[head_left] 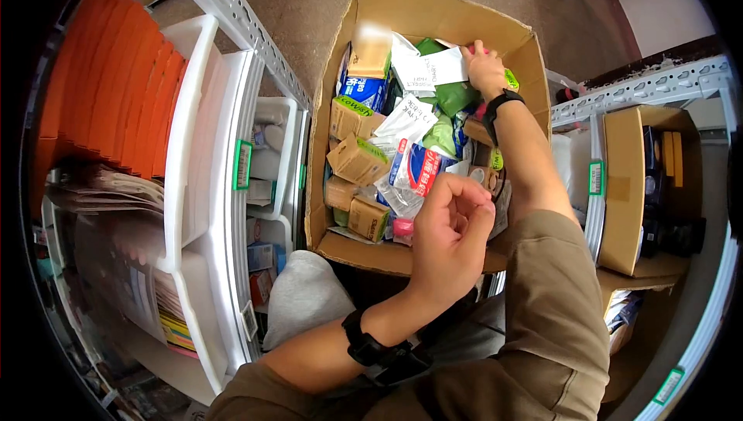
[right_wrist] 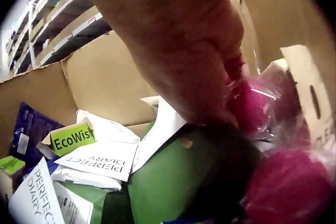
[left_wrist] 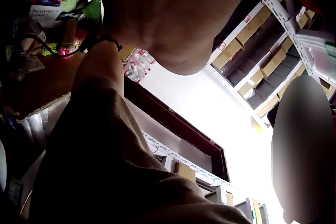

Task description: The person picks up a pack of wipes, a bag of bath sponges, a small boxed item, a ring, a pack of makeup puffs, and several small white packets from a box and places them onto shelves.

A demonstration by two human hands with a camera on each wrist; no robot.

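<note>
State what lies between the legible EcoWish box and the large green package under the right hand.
White PERFECT DIARY packets lie there, as the right wrist view shows.

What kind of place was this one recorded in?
Most likely a storeroom or small warehouse: perforated metal racks carry green-edged barcode labels, white plastic bins stand along one side, and a large cardboard box is full of mixed packaged goods.
</note>
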